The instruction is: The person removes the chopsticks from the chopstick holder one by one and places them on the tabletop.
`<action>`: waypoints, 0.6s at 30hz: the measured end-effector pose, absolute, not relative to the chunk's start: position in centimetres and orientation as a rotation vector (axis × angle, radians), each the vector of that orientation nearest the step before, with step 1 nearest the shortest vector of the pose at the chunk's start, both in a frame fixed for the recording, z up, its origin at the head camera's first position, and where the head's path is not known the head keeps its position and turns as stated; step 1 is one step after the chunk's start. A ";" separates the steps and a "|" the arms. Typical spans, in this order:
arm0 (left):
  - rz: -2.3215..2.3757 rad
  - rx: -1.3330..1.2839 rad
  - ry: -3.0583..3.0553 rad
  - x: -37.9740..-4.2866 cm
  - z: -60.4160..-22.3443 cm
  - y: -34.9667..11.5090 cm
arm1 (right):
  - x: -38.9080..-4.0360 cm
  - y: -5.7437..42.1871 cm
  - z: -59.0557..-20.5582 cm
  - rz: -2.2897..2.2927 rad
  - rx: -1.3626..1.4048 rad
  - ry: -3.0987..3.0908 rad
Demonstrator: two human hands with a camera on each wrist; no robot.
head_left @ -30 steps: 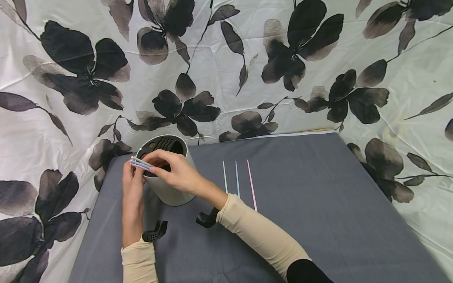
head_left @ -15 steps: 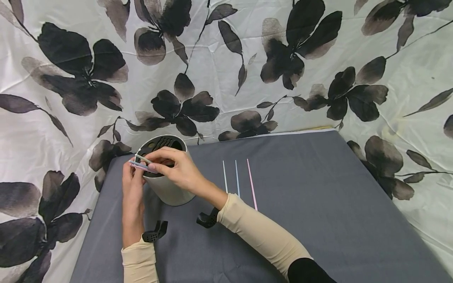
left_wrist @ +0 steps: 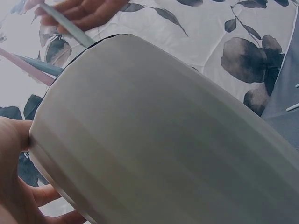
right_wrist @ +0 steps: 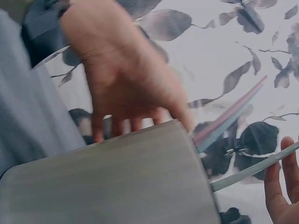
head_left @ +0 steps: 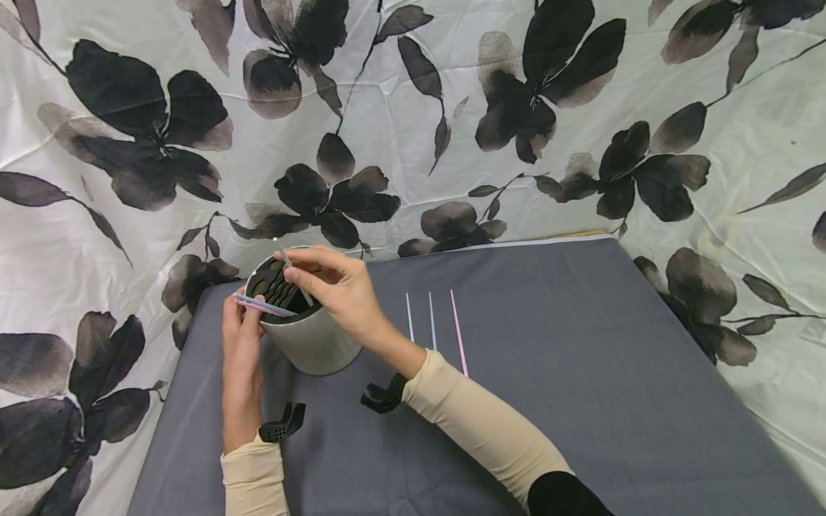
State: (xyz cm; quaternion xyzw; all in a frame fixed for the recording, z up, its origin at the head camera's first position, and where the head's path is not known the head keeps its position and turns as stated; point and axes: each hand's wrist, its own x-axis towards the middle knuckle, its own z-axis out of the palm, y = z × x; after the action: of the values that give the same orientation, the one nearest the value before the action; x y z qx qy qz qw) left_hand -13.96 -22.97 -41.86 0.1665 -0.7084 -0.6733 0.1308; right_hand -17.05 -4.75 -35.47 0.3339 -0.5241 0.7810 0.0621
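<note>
In the head view, a pale grey cylindrical utensil holder (head_left: 311, 347) with a dark slotted insert stands tilted on the table. My left hand (head_left: 241, 358) grips its left side, thumb at the rim and the other fingers against the wall. My right hand (head_left: 338, 287) pinches a pale green chopstick (head_left: 287, 256) over the holder, its lower end inside the opening. In the right wrist view, a pink chopstick (right_wrist: 233, 110) and a blue chopstick (right_wrist: 229, 126) lean out of the holder's mouth, close to my left thumb. Their lower ends are hidden inside.
To the right of the holder, a whitish chopstick (head_left: 409, 315), another blue chopstick (head_left: 432, 319) and another pink chopstick (head_left: 459, 330) lie side by side on the grey cloth-covered table (head_left: 613, 373). A floral cloth (head_left: 413, 129) hangs behind the table.
My right hand has separated the pale green chopstick from the others and moved it right and up, turning it steeper. The blue and pink chopsticks stay leaning left. My left hand keeps its place.
</note>
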 end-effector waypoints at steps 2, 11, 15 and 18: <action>-1.953 0.486 -2.055 -14.0 -41.9 -23.0 | -17.1 -4.5 -35.0 2.393 0.994 -1.499; -1.947 0.474 -2.057 -13.7 -41.7 -23.1 | -17.2 -2.7 -32.9 2.428 0.884 -1.349; -1.953 0.474 -2.052 -13.6 -41.6 -23.2 | -17.6 -1.8 -32.1 2.452 0.843 -1.270; -1.951 0.470 -2.049 -13.5 -41.6 -23.2 | -17.8 -1.1 -31.7 2.483 0.793 -1.230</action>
State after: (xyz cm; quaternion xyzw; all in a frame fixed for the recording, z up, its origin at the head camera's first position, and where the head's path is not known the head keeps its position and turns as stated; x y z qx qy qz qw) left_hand -13.49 -23.15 -41.63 0.1623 -0.7079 -0.6738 0.1362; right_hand -17.78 -1.11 -31.74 0.2728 -0.4232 0.8543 0.1292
